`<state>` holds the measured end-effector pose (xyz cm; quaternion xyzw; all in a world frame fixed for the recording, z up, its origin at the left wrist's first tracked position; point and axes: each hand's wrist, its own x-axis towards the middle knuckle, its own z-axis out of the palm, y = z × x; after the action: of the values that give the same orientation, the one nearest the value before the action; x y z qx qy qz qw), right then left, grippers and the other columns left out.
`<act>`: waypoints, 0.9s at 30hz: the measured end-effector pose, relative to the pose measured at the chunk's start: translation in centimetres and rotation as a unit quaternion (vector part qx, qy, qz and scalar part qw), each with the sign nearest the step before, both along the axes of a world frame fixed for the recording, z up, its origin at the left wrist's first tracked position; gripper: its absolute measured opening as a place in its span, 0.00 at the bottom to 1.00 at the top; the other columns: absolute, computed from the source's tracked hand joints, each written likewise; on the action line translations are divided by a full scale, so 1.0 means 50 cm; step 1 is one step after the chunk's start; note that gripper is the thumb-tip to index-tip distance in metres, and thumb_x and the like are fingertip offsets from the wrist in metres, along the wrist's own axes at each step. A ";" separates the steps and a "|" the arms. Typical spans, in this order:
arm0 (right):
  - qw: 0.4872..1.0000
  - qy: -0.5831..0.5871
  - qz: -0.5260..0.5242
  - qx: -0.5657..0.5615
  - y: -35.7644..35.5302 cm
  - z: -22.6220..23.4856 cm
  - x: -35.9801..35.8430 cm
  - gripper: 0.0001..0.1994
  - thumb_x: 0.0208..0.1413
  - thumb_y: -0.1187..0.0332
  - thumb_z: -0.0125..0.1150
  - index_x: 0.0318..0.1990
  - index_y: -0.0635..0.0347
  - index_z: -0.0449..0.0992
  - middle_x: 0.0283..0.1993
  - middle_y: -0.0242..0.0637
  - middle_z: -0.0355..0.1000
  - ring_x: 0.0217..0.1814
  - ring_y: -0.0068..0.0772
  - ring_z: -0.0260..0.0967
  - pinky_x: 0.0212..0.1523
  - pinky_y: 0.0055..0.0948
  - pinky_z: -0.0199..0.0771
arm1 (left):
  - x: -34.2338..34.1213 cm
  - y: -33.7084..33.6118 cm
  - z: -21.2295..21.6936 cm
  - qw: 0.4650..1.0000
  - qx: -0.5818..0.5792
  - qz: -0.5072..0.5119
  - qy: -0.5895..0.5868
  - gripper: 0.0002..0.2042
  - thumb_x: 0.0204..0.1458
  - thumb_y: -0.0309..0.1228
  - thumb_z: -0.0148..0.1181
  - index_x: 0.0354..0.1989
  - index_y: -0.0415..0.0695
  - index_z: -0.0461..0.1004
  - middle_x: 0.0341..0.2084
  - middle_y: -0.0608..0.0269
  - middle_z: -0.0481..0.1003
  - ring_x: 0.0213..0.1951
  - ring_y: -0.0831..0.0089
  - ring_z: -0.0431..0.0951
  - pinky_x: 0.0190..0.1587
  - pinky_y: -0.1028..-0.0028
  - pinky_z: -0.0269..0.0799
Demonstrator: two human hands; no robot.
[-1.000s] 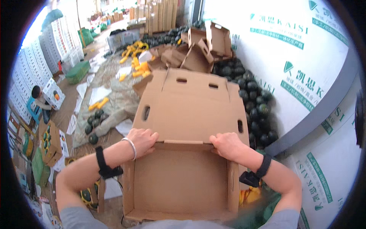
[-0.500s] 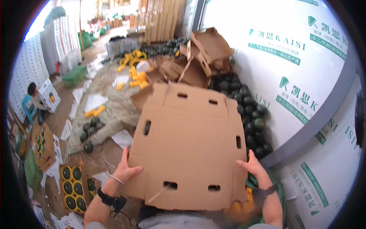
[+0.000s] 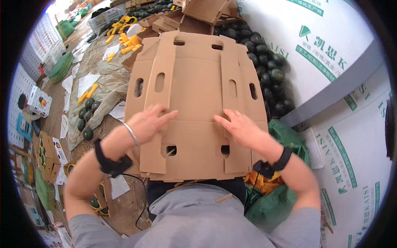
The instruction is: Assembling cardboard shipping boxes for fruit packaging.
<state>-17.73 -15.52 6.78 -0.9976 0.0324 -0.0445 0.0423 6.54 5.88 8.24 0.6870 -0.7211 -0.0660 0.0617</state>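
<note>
Folding of a cardboard sheet [image 3: 198, 87] by hand. The sheet lay directly before the person's torso, its near edge at the waist; what supported it was hidden. Its left flap [image 3: 163, 62] and right flap [image 3: 230, 62] lay turned inward over the central panel, each showing 1 oblong slot. The left hand [image 3: 144, 125] and right hand [image 3: 245, 129] were spread over the 2 flaps, fingers loosely extended and grasping nothing; whether every fingertip touched the card could not be told. The step in hand appeared to be creasing of the side flaps. The next move seemed to call for even pressure along both folds, lest a flap spring back. A green sack [image 3: 287, 134] stood to the right, with melons [image 3: 264, 62] heaped beyond. By comparison, 0.5 s earlier the hands were wider apart at the sheet's outer sides, and neither flap covered the panel.
</note>
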 end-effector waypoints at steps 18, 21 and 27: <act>0.996 -0.003 -0.046 0.070 0.049 0.033 -0.294 0.18 0.42 0.73 0.60 0.44 0.61 0.71 0.53 0.47 0.60 0.53 0.45 0.62 0.53 0.31 0.62 | -0.200 0.258 0.096 0.965 -0.133 0.178 0.140 0.11 0.44 0.27 0.59 0.37 0.39 0.72 0.39 0.50 0.70 0.45 0.68 0.71 0.50 0.68 0.64; 0.715 -0.305 -0.320 0.542 0.100 0.000 -0.254 0.15 0.53 0.69 0.56 0.48 0.64 0.69 0.56 0.46 0.60 0.59 0.36 0.56 0.56 0.28 0.57 | -0.225 0.222 0.049 0.647 -0.340 0.376 0.570 0.17 0.49 0.27 0.54 0.48 0.39 0.67 0.43 0.52 0.69 0.48 0.67 0.69 0.53 0.68 0.63; 0.931 -0.282 -0.231 0.000 0.066 0.065 -0.161 0.27 0.50 0.72 0.57 0.58 0.67 0.57 0.61 0.50 0.52 0.64 0.46 0.50 0.62 0.42 0.51 | -0.156 0.180 0.013 0.893 -0.256 0.362 0.080 0.17 0.56 0.22 0.43 0.55 0.35 0.60 0.48 0.57 0.66 0.51 0.70 0.66 0.55 0.69 0.61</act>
<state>-25.78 -12.20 10.01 -0.9089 0.2490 -0.3323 0.0380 -1.28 14.87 8.88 0.8531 -0.4073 0.0927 0.3127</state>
